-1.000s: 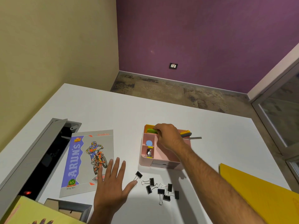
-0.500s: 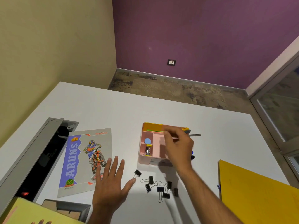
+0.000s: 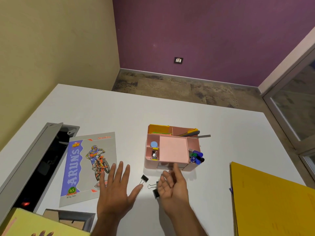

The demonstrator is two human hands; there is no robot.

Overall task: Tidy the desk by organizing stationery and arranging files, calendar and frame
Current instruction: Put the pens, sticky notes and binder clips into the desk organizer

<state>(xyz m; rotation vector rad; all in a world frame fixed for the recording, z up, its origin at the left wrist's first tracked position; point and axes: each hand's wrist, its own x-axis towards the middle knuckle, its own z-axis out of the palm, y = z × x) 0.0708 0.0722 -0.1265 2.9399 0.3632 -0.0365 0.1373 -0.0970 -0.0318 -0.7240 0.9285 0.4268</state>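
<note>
A pink desk organizer (image 3: 173,149) stands mid-desk; its compartments hold pens (image 3: 194,133), markers (image 3: 196,157), sticky notes and small items. Black binder clips (image 3: 144,178) lie loose in front of it. My left hand (image 3: 115,191) rests flat on the desk with fingers spread, partly over the motorbike-cover notebook (image 3: 88,166). Hovering just above the clips is my right hand (image 3: 172,186), fingers relaxed and holding nothing; it hides some of the clips. A yellow file (image 3: 272,201) lies at the right. A grey frame (image 3: 71,218) sits at the near left edge.
An open cable hatch (image 3: 37,160) with a raised grey lid is cut into the desk's left side. A light yellow folder (image 3: 34,225) covers the near left corner. The desk's far edge drops to the floor; a glass door frame stands at the right.
My right hand has pulled back from the organizer's pen compartment toward me and now hovers over the binder clips. My left hand stays flat in place.
</note>
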